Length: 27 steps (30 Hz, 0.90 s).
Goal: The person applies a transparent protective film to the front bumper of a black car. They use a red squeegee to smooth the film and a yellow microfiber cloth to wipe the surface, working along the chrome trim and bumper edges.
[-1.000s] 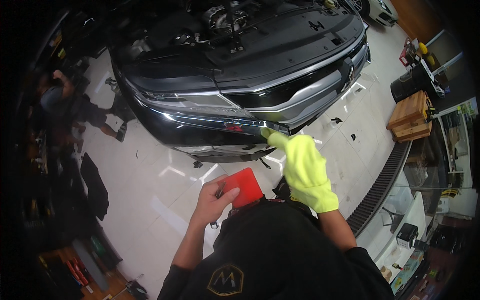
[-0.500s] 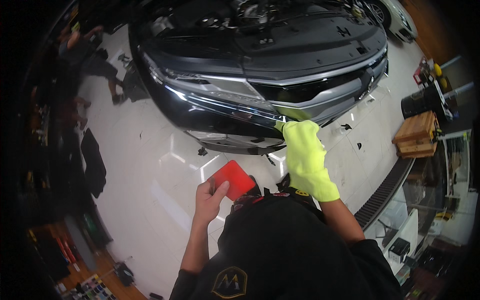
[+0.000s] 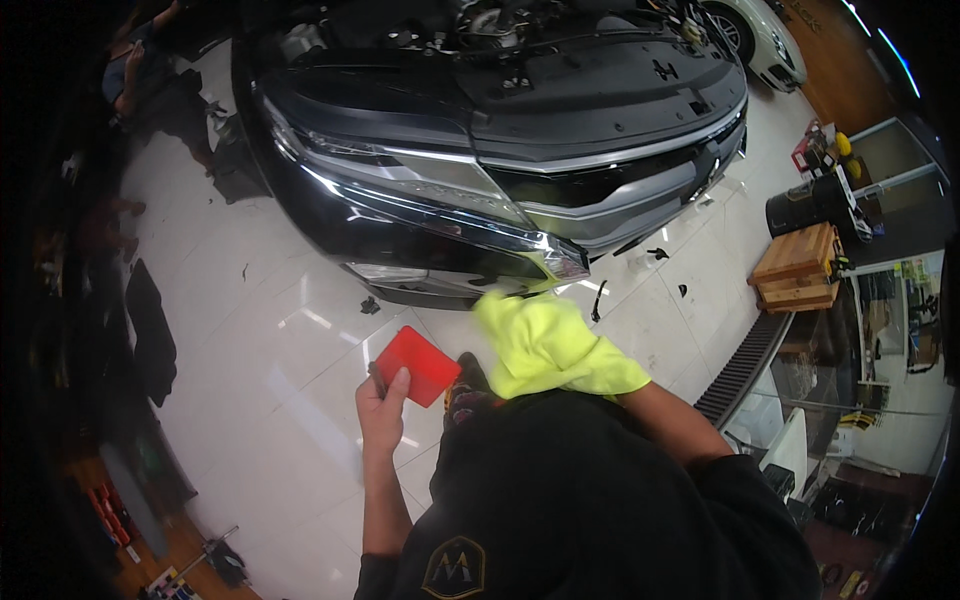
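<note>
My left hand holds a flat red squeegee card, thumb across its face, low in front of me and apart from the car. A bright yellow-green microfiber cloth covers my right hand, whose fingers are hidden beneath it; the cloth hangs in loose folds near my waist, a little blurred. Just beyond it is the front corner of a dark car, with a headlight and a shiny chrome corner piece. The grille runs off to the right.
Small black parts, among them a curved strip and a clip, lie on the glossy tile floor. At right stand a wooden crate and a black drum. Another person is at far left; a white car is behind.
My right hand has drawn the cloth back from the bumper corner toward me and left, uncovering the chrome piece. The red card stays in my left hand. The view has shifted slightly.
</note>
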Each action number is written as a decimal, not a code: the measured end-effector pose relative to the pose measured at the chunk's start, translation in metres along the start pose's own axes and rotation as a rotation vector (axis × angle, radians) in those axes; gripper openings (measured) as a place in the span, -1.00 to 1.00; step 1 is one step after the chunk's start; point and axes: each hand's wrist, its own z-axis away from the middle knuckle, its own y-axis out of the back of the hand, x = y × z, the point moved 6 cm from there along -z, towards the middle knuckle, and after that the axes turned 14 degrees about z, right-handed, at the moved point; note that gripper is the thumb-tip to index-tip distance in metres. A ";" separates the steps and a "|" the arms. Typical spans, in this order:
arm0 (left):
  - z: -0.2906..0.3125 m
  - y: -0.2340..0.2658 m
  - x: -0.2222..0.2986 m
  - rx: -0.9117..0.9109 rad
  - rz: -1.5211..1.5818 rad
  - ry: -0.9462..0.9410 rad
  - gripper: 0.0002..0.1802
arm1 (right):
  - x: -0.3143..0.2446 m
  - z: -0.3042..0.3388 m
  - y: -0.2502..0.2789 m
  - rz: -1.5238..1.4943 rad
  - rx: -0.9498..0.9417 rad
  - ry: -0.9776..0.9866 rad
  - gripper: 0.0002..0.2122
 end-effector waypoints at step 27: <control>-0.061 -0.307 -0.052 -0.351 -0.278 0.164 -0.69 | 0.135 0.197 0.234 -0.301 0.616 -0.391 -0.80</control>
